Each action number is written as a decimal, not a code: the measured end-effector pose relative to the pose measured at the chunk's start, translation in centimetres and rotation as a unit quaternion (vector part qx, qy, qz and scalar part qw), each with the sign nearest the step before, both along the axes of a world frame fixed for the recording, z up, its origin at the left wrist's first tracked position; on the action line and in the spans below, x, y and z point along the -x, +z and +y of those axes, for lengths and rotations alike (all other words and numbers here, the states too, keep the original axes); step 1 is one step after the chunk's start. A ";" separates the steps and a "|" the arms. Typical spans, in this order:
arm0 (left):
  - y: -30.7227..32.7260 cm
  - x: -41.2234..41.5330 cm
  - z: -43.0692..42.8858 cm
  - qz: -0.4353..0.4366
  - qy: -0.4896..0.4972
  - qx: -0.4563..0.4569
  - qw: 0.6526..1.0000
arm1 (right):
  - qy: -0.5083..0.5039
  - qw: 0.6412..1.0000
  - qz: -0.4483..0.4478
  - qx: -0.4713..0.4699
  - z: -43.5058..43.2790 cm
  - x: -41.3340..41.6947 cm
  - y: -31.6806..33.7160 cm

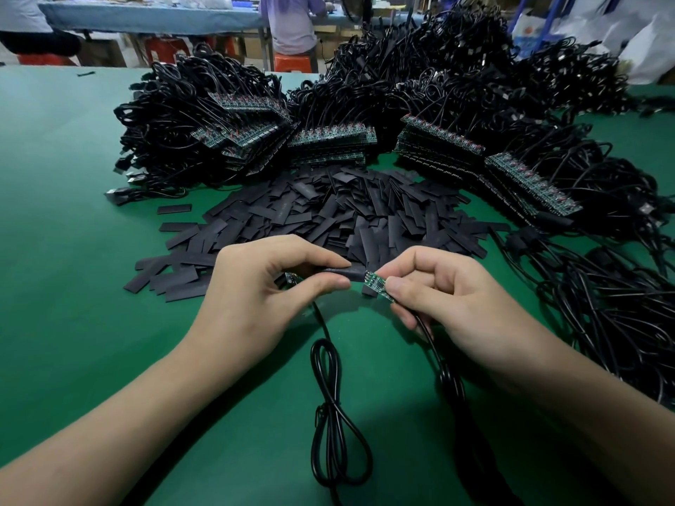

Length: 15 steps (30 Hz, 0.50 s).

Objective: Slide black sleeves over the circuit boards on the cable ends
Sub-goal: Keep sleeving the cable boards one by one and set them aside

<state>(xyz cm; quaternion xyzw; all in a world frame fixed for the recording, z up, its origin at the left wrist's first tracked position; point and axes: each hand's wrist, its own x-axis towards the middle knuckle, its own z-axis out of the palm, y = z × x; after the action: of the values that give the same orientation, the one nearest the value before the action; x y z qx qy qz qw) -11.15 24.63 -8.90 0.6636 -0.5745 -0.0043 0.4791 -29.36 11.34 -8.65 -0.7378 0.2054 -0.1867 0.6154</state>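
The short black flattened sleeve (341,275) is held above the green tabletop (73,231) between your hands, its long axis running left to right. The small green circuit board (378,286) lies immediately to its right, nearly in line but tipped slightly down toward the right. Its left end meets the sleeve's open mouth; whether it has entered cannot be told.

Your left hand (263,297) has its fingers (310,258) clamped on the sleeve from above and below. Your right hand (456,297) pinches the board's far end, where its thin black cable (431,345) drops away.

The coming move probably turns on keeping that shared axis while the nearer left hand pushes the sleeve rightward.

Beyond lie a loose pile of black sleeves (347,213) and stacked boards with cable bundles (328,140).
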 end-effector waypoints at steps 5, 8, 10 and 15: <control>0.2 -0.6 0.1 -0.022 -0.045 -0.025 0.998 | 0.018 1.000 0.002 -0.015 -0.4 0.1 -0.4; 0.2 -0.9 0.0 -0.031 -0.066 -0.033 0.997 | 0.038 0.999 0.007 -0.022 -0.5 0.0 -0.4; 0.2 -1.1 0.0 -0.036 -0.077 -0.040 0.996 | 0.042 0.999 0.008 -0.020 -0.5 0.0 -0.4; 0.2 -1.6 0.1 -0.049 -0.095 -0.051 0.993 | 0.052 0.998 0.018 0.017 -0.4 0.0 -0.3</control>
<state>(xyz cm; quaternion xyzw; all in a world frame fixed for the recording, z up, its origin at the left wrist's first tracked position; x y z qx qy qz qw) -9.60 24.75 -8.71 0.6290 -0.6565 -0.0465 0.4138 -29.41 10.96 -8.96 -0.7607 0.1744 -0.1449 0.6083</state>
